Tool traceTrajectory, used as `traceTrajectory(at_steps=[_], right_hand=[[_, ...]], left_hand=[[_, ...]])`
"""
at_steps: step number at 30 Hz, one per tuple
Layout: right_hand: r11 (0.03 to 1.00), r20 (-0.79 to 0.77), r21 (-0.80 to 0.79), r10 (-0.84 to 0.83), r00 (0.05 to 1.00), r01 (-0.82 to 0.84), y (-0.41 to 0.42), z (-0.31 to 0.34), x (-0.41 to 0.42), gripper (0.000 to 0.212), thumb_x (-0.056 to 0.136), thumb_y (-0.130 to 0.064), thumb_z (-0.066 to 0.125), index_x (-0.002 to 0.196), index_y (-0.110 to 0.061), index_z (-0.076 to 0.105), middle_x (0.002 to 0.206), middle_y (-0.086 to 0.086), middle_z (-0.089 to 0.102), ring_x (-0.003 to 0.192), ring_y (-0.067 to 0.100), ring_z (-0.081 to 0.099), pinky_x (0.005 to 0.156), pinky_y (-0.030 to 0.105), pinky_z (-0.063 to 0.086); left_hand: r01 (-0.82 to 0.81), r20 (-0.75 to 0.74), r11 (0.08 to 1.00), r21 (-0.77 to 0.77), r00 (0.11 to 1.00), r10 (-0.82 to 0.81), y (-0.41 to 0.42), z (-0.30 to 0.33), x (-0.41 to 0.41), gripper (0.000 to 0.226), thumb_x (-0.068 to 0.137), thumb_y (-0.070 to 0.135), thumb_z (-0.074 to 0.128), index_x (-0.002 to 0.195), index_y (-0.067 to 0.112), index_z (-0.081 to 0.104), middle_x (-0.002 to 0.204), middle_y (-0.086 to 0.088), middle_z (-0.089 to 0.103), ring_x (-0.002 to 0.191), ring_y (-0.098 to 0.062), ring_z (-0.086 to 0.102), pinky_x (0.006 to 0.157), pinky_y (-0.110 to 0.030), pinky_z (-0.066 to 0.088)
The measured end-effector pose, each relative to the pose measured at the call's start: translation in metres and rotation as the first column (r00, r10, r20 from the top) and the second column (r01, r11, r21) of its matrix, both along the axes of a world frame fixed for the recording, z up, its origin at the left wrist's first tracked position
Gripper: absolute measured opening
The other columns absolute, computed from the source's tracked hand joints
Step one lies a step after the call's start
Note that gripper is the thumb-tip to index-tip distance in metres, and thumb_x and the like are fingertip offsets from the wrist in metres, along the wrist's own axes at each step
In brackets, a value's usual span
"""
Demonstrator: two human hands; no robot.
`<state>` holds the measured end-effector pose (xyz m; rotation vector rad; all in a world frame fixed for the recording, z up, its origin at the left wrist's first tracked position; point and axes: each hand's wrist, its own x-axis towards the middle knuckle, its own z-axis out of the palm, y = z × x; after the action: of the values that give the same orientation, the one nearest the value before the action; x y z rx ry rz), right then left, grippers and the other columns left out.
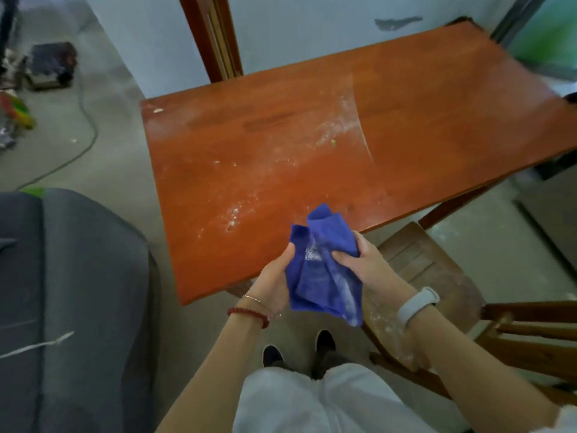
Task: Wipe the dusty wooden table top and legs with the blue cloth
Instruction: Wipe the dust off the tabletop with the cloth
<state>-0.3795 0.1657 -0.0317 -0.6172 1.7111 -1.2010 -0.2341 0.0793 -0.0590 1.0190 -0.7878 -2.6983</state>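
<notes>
Gripping the blue cloth, both hands hover over the dust-streaked table.

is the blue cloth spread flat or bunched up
Bunched up: the blue cloth hangs crumpled between the left hand and right hand, above the table.

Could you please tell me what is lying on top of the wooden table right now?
White dust and a few small crumbs lie on the wooden table, thickest from the near middle up to a curved streak. The blue cloth, gripped by both hands, hides part of the near edge.
</notes>
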Motion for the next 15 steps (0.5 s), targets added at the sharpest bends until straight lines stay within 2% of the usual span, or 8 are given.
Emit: traceTrajectory(at_steps=[4,5,7,8,10,12,13,15], right_hand=[[0.988,-0.271,0.066,-0.116,0.956,0.138,-0.003,-0.016,-0.01,0.019,0.09,-0.008,0.053,0.106,-0.017,0.048,0.092,-0.007,0.057,0.089,0.015,0.057,0.068,0.018,0.044],[0.982,-0.236,0.064,-0.158,0.959,0.178,-0.003,-0.019,-0.014,0.019,0.092,-0.011,0.049,0.109,-0.019,0.048,0.095,-0.007,0.058,0.088,0.012,0.058,0.069,0.016,0.046],[0.944,0.087,0.089,-0.326,0.941,0.319,-0.014,-0.022,-0.026,0.016,0.095,-0.024,0.047,0.108,-0.018,0.055,0.098,-0.001,0.064,0.084,0.007,0.062,0.068,0.012,0.049],[0.948,0.241,0.076,-0.319,0.916,0.31,-0.013,-0.018,-0.035,0.028,0.091,-0.036,0.053,0.102,-0.012,0.061,0.095,0.007,0.068,0.082,0.007,0.065,0.07,0.012,0.049],[0.92,0.269,-0.035,-0.367,0.89,0.39,-0.012,-0.028,-0.067,0.056,0.077,-0.05,0.067,0.087,0.005,0.068,0.085,0.026,0.069,0.088,0.001,0.066,0.083,0.008,0.046],[0.921,0.468,0.008,-0.348,0.812,0.39,-0.023,-0.022,-0.09,0.048,0.091,-0.048,0.045,0.102,-0.005,0.065,0.092,0.019,0.071,0.092,0.013,0.067,0.081,0.015,0.051],[0.939,0.698,0.069,-0.287,0.656,0.338,-0.026,-0.02,-0.101,0.049,0.092,-0.05,0.037,0.104,-0.011,0.065,0.09,0.015,0.071,0.087,0.02,0.069,0.074,0.026,0.055],[0.935,0.795,0.077,-0.267,0.545,0.346,-0.018,-0.024,-0.124,0.056,0.088,-0.052,0.036,0.103,-0.008,0.066,0.093,0.016,0.071,0.086,0.026,0.069,0.069,0.033,0.057]], left_hand=[[0.105,0.142,0.866,-0.49,0.989,-0.04,-0.009,0.001,-0.035,0.045,0.074,0.016,0.057,0.118,0.013,0.049,0.122,-0.01,0.055,0.121,-0.029,0.048,0.103,-0.041,0.04],[0.201,0.197,0.76,-0.619,0.976,-0.098,-0.01,0.004,-0.044,0.05,0.078,0.012,0.056,0.126,0.011,0.043,0.131,-0.01,0.05,0.125,-0.025,0.044,0.107,-0.037,0.036],[0.395,0.344,0.469,-0.79,0.919,-0.194,-0.011,0.009,-0.062,0.059,0.084,0.015,0.048,0.139,0.008,0.027,0.143,-0.01,0.038,0.131,-0.018,0.037,0.106,-0.023,0.028],[0.475,0.415,0.313,-0.822,0.877,-0.241,-0.012,0.01,-0.071,0.064,0.082,0.022,0.042,0.141,0.006,0.023,0.144,-0.013,0.037,0.13,-0.021,0.038,0.103,-0.022,0.028],[0.589,0.538,0.052,-0.806,0.767,-0.35,-0.016,0.014,-0.092,0.071,0.073,0.026,0.034,0.141,0.009,0.022,0.135,-0.019,0.044,0.121,-0.032,0.043,0.098,-0.031,0.036],[0.638,0.637,-0.155,-0.754,0.654,-0.407,-0.019,0.019,-0.119,0.064,0.077,0.025,0.037,0.14,0.017,0.025,0.136,-0.011,0.041,0.116,-0.032,0.038,0.094,-0.039,0.04],[0.645,0.684,-0.254,-0.721,0.603,-0.411,-0.021,0.023,-0.134,0.06,0.082,0.024,0.041,0.14,0.021,0.026,0.142,-0.006,0.034,0.114,-0.032,0.035,0.094,-0.041,0.041],[0.607,0.779,-0.488,-0.627,0.512,-0.363,-0.025,0.03,-0.164,0.056,0.088,0.026,0.044,0.141,0.023,0.025,0.152,0.003,0.019,0.111,-0.031,0.033,0.094,-0.037,0.038]])
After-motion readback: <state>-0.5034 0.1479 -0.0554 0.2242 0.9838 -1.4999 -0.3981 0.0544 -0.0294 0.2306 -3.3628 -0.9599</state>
